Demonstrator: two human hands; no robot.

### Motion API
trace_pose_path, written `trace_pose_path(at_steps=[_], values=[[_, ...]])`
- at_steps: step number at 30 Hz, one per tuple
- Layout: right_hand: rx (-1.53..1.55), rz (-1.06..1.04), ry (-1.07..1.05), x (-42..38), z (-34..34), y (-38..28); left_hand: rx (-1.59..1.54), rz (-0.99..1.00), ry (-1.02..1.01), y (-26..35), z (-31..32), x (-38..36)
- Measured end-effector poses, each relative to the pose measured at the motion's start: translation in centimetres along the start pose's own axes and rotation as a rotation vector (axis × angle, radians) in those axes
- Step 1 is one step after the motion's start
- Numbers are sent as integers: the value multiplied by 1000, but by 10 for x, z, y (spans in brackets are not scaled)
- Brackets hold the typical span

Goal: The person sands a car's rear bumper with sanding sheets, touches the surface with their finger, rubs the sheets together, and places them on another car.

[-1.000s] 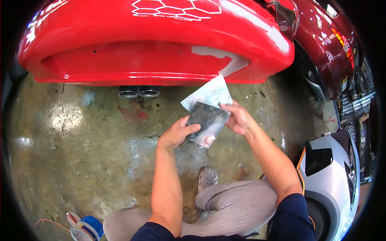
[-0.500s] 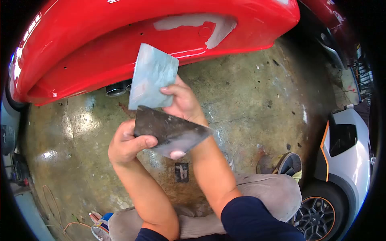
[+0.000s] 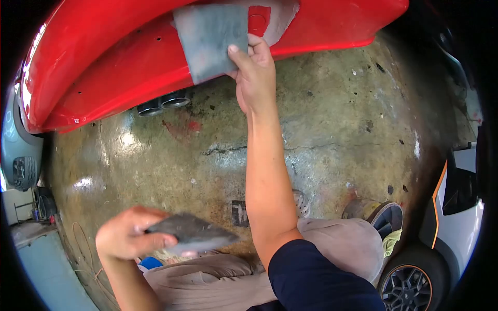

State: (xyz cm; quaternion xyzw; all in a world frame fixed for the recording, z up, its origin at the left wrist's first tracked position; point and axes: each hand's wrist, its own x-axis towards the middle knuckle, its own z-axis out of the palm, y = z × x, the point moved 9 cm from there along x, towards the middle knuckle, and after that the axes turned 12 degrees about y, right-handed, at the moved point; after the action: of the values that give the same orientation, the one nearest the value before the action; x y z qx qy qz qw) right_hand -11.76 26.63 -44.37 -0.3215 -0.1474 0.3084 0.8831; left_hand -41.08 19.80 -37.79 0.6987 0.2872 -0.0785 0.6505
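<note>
My right hand (image 3: 254, 72) reaches up to the red car bumper (image 3: 119, 67). It pinches a translucent blue-grey putty spreader (image 3: 210, 39), thumb on the near face. The sheet overlaps the bumper's recess in view; contact with the paint cannot be made out. Beside it, a patch of pale grey filler (image 3: 282, 23) curves over the red paint, partly hidden by the sheet. Low on the left, my left hand (image 3: 132, 233) grips a dark grey, flat putty plate (image 3: 194, 230) at one end, its face smeared and blurred by motion.
Two exhaust tips (image 3: 175, 101) show beneath the bumper. A can (image 3: 386, 220) with a yellowish cloth stands right of my knee. Further right is a white car with a black wheel (image 3: 407, 285). A thin hose (image 3: 85, 249) lies on the stained concrete floor (image 3: 321, 124) at left.
My right hand has moved up and away with the blue-grey spreader, to the bumper. My left hand has dropped down and left with the dark plate; the two sheets are now far apart.
</note>
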Motion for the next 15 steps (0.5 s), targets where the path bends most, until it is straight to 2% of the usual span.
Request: trace_pose_path(at_steps=[1,2,4,7,10,15], values=[[0,-15,22,6,-2,2,-26,-15,18,-9,6,-10],[50,-11,32,12,-3,4,-138,78,68,-12,15,-12],[148,-9,51,20,-2,4,-241,71,121,-23,28,-14],[210,-21,86,28,-8,3,-40,-111,104,-53,30,-16],[230,-4,86,30,-7,4,-202,-47,180,-44,33,-10],[112,-101,180,31,-15,-3,-153,-38,122,-45,30,-7]])
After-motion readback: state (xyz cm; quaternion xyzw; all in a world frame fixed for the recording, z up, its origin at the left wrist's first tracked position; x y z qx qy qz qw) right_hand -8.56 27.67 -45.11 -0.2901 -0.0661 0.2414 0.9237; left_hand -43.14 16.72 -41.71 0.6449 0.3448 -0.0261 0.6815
